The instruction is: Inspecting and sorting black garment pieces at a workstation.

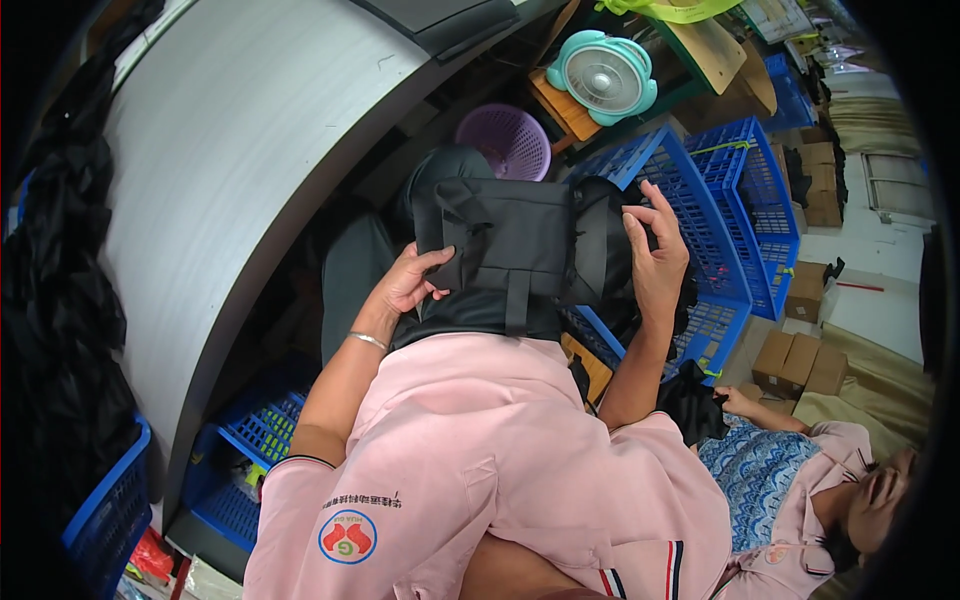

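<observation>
Two hands: both bare, at either side of a black fabric piece (525,225) that lies across the seated person's lap.
Left hand (408,281): thumb on top of the piece's left edge, fingers curled beneath, gripping the fabric; a bracelet (369,341) circles the wrist.
Right hand (657,248): raised just beside the piece's right side, thumb and forefinger bent toward each other, other fingers loosely extended; whether anything thin is pinched cannot be told.
Black fabric piece: roughly rectangular panel with seams, flaps and a strap (517,306) hanging toward the pink shirt (480,390).
Right surroundings: blue crates (735,270), near the right hand.
Beyond the lap: purple basket (519,138); teal fan (603,80) on a wooden stool (562,104).
Left surroundings: pale table (240,130).
Lower right: a co-worker's hand (738,402), touching dark cloth (690,402).
</observation>
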